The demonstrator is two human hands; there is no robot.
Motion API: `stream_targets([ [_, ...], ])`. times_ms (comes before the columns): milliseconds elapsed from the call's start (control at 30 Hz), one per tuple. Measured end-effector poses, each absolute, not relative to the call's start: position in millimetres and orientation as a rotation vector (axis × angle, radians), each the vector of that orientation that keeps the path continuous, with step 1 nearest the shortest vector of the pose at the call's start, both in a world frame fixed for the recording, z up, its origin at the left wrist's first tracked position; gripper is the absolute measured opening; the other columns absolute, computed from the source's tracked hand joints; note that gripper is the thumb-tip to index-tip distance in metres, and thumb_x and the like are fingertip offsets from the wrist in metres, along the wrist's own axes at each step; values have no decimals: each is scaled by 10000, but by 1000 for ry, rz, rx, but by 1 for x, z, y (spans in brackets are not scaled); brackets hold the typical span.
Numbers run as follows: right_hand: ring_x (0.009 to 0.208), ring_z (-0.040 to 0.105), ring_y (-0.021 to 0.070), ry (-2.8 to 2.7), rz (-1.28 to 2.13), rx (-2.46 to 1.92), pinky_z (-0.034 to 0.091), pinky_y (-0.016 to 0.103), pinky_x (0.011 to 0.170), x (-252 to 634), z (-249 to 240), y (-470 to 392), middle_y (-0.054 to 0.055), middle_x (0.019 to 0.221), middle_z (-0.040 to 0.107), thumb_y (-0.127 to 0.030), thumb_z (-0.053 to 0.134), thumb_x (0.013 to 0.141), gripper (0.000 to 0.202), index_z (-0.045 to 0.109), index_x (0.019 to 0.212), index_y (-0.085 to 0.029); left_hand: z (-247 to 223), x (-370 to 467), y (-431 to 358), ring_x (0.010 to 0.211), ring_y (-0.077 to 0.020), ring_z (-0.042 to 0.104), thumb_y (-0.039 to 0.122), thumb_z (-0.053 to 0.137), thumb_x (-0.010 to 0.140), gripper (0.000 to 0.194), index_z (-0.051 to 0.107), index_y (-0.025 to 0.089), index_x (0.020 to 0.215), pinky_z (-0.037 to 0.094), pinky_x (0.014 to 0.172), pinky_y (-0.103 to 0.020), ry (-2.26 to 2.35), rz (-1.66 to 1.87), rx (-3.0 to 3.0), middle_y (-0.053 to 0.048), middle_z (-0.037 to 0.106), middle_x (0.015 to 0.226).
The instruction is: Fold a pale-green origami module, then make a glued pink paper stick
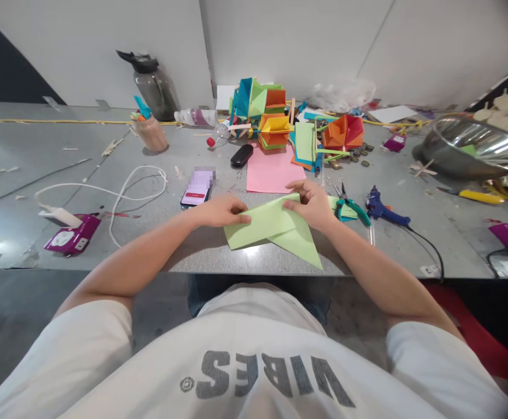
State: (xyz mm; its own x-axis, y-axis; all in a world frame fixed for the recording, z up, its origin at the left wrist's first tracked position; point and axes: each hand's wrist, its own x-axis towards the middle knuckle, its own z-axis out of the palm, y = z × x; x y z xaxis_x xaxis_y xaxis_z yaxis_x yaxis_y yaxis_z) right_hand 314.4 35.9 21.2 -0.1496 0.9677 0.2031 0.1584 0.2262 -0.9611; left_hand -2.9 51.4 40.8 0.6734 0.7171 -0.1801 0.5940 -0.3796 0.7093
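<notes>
A sheet of light green paper (262, 224), folded on a slant, is held between my two hands just above the table's near edge. One pointed flap of it hangs toward me at the right. My left hand (223, 210) pinches its left end, thumb on top and fingers partly hidden behind. At the upper right corner, my right hand (312, 203) grips the paper with the thumb in front and fingers bent over the top edge. Beyond it lies a pink paper sheet (275, 169). A phone (198, 187) with a lit screen rests near my left hand.
Teal-handled pliers (352, 210) and a blue glue gun (387, 208) lie right of my hands. Folded colored paper pieces (262, 107) stand at the back. A metal bowl (450, 154) sits far right. Left are a white cable (118, 192), a purple power bank (74, 234) and a bottle (155, 87).
</notes>
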Motion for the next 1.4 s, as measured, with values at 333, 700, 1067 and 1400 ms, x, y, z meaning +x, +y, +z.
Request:
stream_targets([
  [333,701,628,173,-1501,1210,-1033,510,312,658,304,30,21,-60,816,707,-442,1067,608,822,670,1307,-273,51,2,35,704,-174,626,688,642,1034,492,676,201,1097,427,645,-277,787,44,2059,-9,715,820],
  [700,602,273,96,-1638,1002,-1244,200,303,551,306,35,20,-53,611,358,-1103,759,681,902,478,620,-248,45,2,31,748,-193,697,678,653,1054,592,567,216,1415,495,688,-274,797,85,2039,-12,774,916],
  [1067,587,260,101,-1747,728,-1136,222,306,538,310,37,13,-58,589,325,-986,750,865,836,432,611,-255,40,8,27,940,-213,727,687,698,1015,557,699,191,1270,547,801,-289,738,219,2093,-57,793,1092],
  [1400,580,489,167,-1361,233,-966,431,360,570,343,33,35,-4,636,548,-910,826,874,675,694,728,-265,28,10,41,780,-167,651,683,834,922,489,782,197,939,528,732,-311,1067,1389,1748,-54,763,864],
])
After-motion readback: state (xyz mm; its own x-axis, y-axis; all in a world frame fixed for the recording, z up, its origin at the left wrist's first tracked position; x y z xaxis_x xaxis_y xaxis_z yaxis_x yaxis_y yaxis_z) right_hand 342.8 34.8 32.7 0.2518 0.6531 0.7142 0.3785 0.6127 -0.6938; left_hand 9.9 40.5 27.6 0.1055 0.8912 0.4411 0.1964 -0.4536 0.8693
